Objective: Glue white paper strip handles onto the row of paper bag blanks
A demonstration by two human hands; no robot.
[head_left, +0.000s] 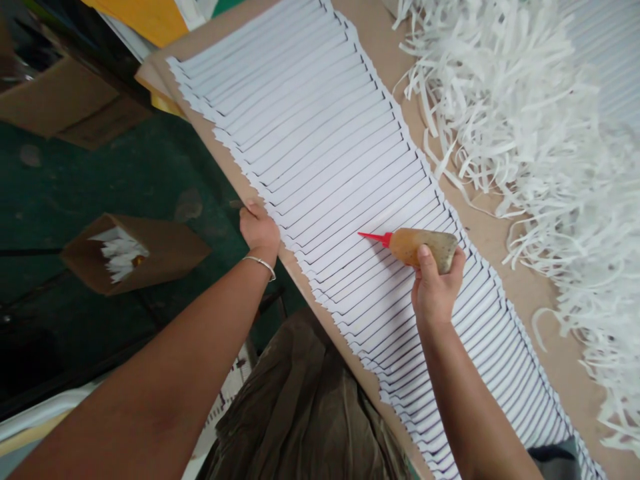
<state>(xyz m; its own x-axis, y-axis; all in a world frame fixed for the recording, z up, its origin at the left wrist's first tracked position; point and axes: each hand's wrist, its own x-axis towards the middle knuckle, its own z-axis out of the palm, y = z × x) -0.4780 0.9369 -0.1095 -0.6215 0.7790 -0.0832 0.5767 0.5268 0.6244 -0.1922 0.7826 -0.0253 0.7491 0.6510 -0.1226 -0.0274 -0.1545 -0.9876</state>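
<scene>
A long row of overlapping white paper sheets lies fanned across a brown board. My right hand grips a squeeze glue bottle of amber glue, its red nozzle touching a sheet edge near the row's middle. My left hand, with a thin bracelet at the wrist, rests on the board's near edge beside the sheets, fingers curled over the rim.
A large heap of white paper strips covers the board's right side. A brown cardboard box with white strips inside lies on the dark green floor at left. More cardboard sits at upper left.
</scene>
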